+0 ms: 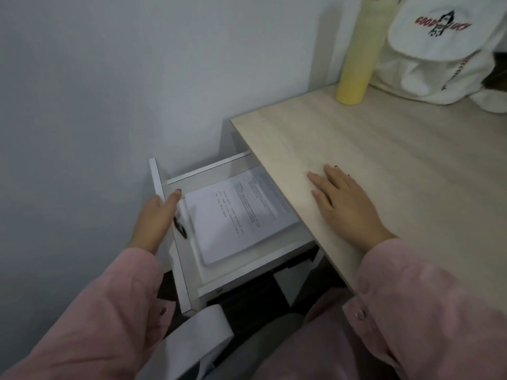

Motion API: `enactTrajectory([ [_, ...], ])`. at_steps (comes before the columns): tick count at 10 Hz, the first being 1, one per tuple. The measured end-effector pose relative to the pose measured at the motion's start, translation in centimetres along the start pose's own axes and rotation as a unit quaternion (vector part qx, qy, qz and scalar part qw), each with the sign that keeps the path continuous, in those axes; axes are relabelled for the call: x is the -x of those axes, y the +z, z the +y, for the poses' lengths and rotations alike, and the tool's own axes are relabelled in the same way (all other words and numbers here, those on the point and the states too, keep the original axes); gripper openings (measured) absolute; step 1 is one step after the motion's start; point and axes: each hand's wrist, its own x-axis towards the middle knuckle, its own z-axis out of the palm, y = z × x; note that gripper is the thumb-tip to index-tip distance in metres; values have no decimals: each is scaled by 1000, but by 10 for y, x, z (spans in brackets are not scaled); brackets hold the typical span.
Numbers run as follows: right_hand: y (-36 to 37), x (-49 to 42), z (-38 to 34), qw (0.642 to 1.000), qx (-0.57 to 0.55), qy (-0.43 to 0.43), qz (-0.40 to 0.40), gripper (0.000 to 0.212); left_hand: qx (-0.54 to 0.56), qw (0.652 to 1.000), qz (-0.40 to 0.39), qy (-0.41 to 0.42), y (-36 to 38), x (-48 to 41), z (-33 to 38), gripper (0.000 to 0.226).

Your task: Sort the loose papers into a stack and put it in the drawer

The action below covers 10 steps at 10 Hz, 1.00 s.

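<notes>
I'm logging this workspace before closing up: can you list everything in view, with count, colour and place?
paper stack: one, white with print, in the open drawer
drawer: one, white, pulled out under the desk's edge
handle: one, black, at the drawer front
desk: one, light wood, right side
cylinder: one, yellow, upright at desk's back
bag: one, white with print, right of cylinder
left hand: one, pink sleeve, grips drawer front
right hand: one, pink sleeve, flat on desk
</notes>
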Motion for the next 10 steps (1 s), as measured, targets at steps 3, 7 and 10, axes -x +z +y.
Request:
enactTrajectory([
  [3,-6,14,20,999,14,39,15,48,105,989,-100,37,46,1,25,28],
  [7,-7,13,23,994,-50,52,79,41,204,947,-237,69,135,11,88,39],
  [10,-14,21,26,971,-215,87,58,32,232,945,-207,104,145,18,80,53],
])
